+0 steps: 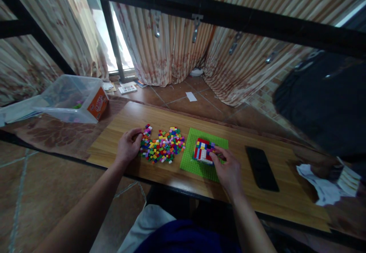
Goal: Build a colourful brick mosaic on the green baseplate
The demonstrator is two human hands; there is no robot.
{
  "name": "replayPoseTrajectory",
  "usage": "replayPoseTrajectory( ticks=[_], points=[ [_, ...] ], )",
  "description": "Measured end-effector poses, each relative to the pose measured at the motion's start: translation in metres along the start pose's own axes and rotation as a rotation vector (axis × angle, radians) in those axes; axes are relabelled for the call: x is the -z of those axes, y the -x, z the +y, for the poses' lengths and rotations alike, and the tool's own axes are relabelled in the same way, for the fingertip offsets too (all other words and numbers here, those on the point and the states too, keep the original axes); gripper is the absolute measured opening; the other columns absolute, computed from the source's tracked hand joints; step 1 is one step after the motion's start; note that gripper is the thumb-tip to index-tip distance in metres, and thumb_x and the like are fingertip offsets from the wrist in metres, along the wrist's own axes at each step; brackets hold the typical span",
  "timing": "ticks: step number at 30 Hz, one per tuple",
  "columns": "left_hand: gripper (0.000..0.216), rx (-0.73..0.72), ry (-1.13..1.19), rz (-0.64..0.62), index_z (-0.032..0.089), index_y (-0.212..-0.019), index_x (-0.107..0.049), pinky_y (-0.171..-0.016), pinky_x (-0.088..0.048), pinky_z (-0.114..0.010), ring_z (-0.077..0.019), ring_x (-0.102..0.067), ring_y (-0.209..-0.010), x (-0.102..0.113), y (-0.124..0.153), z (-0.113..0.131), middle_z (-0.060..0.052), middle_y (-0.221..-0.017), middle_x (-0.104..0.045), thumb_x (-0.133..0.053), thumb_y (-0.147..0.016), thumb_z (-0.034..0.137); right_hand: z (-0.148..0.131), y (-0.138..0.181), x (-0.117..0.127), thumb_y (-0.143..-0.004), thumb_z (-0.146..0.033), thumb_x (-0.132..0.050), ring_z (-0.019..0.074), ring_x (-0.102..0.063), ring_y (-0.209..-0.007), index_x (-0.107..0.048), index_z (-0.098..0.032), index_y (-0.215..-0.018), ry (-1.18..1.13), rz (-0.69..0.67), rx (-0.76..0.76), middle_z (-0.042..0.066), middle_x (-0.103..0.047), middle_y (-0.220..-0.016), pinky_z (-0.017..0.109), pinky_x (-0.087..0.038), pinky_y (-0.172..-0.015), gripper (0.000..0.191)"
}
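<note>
My left hand (129, 145) rests at the left edge of a loose pile of small multicoloured toy bricks (164, 146), its fingers curled together; what they hold, if anything, is hidden. To the right of the pile lies a green studded baseplate (187, 159). On it stands a low block built of bricks (202, 152), with red, white, blue and yellow pieces on top. My right hand (230, 169) reaches over the baseplate from the right. Its thumb and fingertips are drawn together at the right side of the block, near purple pieces; anything between them is too small to make out.
A black phone-like slab (261, 168) lies on the wooden board (288, 197) right of the baseplate. Crumpled white paper (321, 186) is at the far right. A clear plastic bin (68, 102) with an orange label stands at the left. A dark metal bar (217, 12) crosses above.
</note>
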State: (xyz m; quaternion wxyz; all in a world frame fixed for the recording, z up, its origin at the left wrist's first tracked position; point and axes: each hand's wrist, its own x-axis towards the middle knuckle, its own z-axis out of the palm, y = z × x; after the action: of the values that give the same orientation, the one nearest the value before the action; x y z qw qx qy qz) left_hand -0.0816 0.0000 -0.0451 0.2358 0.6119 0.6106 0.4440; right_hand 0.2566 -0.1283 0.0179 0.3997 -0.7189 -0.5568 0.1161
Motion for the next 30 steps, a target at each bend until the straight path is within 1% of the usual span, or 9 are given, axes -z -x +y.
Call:
replayPoseTrajectory(
  ticks=[3, 6, 9, 12, 15, 22, 25, 30],
  points=[
    [0.032, 0.000, -0.002, -0.011, 0.021, -0.104, -0.069, -0.086, -0.051, -0.034, -0.0213, -0.065, -0.092, 0.000, 0.000, -0.002, -0.007, -0.102, -0.072, -0.059, -0.081, 0.039, -0.005, 0.001, -0.007, -0.083, -0.050, -0.057, 0.0228, -0.059, -0.085, -0.070, -0.021, -0.095, 0.077, 0.056, 0.017, 0.008, -0.068, -0.091, 0.038, -0.045, -0.079, 0.034],
    [0.032, -0.015, -0.020, -0.019, 0.020, -0.104, -0.069, -0.087, -0.051, -0.034, -0.0213, -0.065, -0.093, 0.001, -0.001, -0.002, -0.007, -0.102, -0.072, -0.058, -0.081, 0.040, -0.012, 0.004, -0.016, -0.084, -0.051, -0.056, 0.0233, -0.058, -0.085, -0.070, -0.022, -0.083, 0.172, 0.048, 0.058, 0.008, -0.068, -0.088, 0.038, -0.042, -0.082, 0.032],
    [0.032, -0.026, -0.056, -0.020, 0.020, -0.104, -0.069, -0.088, -0.051, -0.034, -0.0213, -0.065, -0.093, 0.002, -0.001, 0.001, -0.007, -0.101, -0.072, -0.058, -0.081, 0.039, -0.016, 0.006, -0.022, -0.082, -0.052, -0.058, 0.0234, -0.056, -0.082, -0.069, -0.022, -0.076, 0.286, 0.055, 0.039, 0.006, -0.068, -0.081, 0.037, -0.039, -0.081, 0.032],
    [0.031, -0.036, -0.077, -0.017, 0.020, -0.104, -0.070, -0.086, -0.051, -0.034, -0.0208, -0.066, -0.091, 0.003, -0.001, 0.002, -0.006, -0.100, -0.072, -0.058, -0.082, 0.038, -0.019, 0.005, -0.022, -0.082, -0.049, -0.059, 0.0226, -0.056, -0.079, -0.068, -0.022, -0.074, 0.351, 0.041, -0.023, 0.004, -0.067, -0.077, 0.035, -0.037, -0.078, 0.029],
    [0.030, -0.043, -0.070, -0.015, 0.021, -0.104, -0.070, -0.084, -0.052, -0.033, -0.0202, -0.066, -0.089, 0.003, 0.000, 0.003, -0.005, -0.100, -0.072, -0.057, -0.083, 0.038, -0.021, 0.003, -0.019, -0.084, -0.043, -0.057, 0.0216, -0.057, -0.079, -0.069, -0.022, -0.074, 0.371, -0.005, -0.063, 0.004, -0.068, -0.077, 0.033, -0.036, -0.076, 0.026],
    [0.030, -0.050, -0.085, -0.006, 0.021, -0.103, -0.070, -0.085, -0.052, -0.033, -0.0207, -0.066, -0.092, 0.003, 0.000, 0.004, -0.005, -0.100, -0.072, -0.058, -0.082, 0.038, -0.032, 0.000, -0.011, -0.086, -0.039, -0.052, 0.0231, -0.061, -0.078, -0.070, -0.023, -0.073, 0.530, -0.081, -0.100, 0.006, -0.071, -0.078, 0.034, -0.034, -0.072, 0.027],
    [0.029, -0.054, -0.085, -0.006, 0.021, -0.102, -0.070, -0.086, -0.052, -0.033, -0.0204, -0.066, -0.091, 0.003, -0.001, 0.005, -0.005, -0.100, -0.072, -0.058, -0.082, 0.038, -0.031, -0.002, -0.008, -0.086, -0.039, -0.051, 0.0228, -0.062, -0.075, -0.072, -0.022, -0.073, 0.516, -0.113, -0.124, 0.006, -0.072, -0.078, 0.033, -0.034, -0.069, 0.030],
    [0.028, -0.039, -0.091, 0.004, 0.020, -0.100, -0.070, -0.088, -0.051, -0.034, -0.0207, -0.066, -0.092, 0.004, 0.000, 0.010, -0.006, -0.099, -0.072, -0.057, -0.081, 0.036, -0.027, -0.009, -0.005, -0.083, -0.046, -0.054, 0.0212, -0.063, -0.069, -0.074, -0.024, -0.075, 0.363, -0.146, -0.223, 0.005, -0.073, -0.078, 0.030, -0.034, -0.061, 0.030]
  ],
)
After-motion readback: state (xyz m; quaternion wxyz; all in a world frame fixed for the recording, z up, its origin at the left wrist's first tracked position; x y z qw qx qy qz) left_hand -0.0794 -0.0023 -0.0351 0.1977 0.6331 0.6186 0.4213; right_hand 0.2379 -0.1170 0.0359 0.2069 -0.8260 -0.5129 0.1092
